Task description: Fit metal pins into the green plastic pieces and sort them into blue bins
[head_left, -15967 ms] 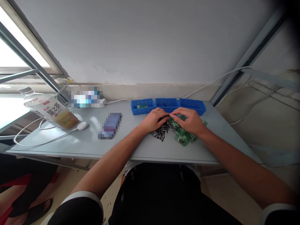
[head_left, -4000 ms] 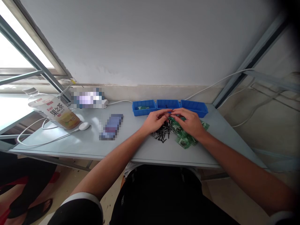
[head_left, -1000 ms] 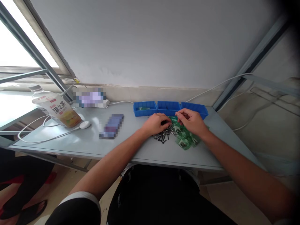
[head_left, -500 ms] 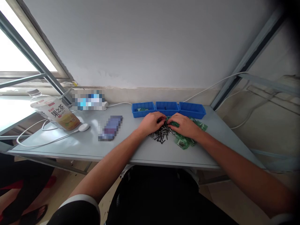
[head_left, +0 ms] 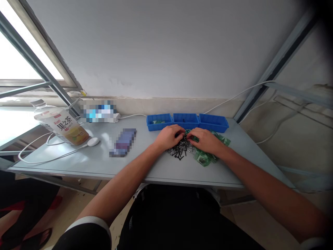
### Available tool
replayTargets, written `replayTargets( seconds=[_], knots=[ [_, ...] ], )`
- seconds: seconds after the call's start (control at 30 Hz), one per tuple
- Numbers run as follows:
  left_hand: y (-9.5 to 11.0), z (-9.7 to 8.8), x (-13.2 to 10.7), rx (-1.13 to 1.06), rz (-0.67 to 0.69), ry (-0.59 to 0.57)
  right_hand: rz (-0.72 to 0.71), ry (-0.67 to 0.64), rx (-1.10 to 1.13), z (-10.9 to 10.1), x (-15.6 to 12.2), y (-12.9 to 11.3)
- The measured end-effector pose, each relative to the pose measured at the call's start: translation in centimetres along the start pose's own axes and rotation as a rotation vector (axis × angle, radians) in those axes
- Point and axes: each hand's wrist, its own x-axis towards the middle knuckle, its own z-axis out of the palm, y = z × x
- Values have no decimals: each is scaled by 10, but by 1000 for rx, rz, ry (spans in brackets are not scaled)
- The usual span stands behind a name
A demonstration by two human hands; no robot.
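My left hand (head_left: 168, 136) rests on a heap of small black and silver pins (head_left: 179, 151) on the grey table (head_left: 166, 166). Its fingers are curled and pinched together over the heap. My right hand (head_left: 204, 140) lies on a pile of small green circuit boards (head_left: 205, 158), fingers bent and meeting the left hand's fingertips. What each hand pinches is too small to make out. Three blue bins (head_left: 187, 121) stand in a row just behind both hands.
A tea bottle (head_left: 61, 125) lies on its side at the table's left, beside a white puck with a cable (head_left: 93, 141). A blurred flat object (head_left: 122, 142) lies mid-table and a white power strip (head_left: 99, 113) sits by the wall. Someone's foot in a sandal (head_left: 39, 238) shows at the lower left.
A second ago my right hand was lifted above the green boards; it has come down onto them, close to my left hand. My left hand has stayed on the pins.
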Motion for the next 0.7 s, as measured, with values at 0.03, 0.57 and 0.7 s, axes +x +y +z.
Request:
replayTargets(
  seconds=[0.03, 0.57, 0.7],
  knots=[
    [0, 0, 0, 0, 2, 2, -2, 4, 3, 0, 0, 0],
    [5, -2, 0, 4, 20, 2, -10, -3, -2, 0, -1, -1],
    [6, -3, 1, 0, 15, -5, -21, -11, 8, -2, -1, -2]
  ],
)
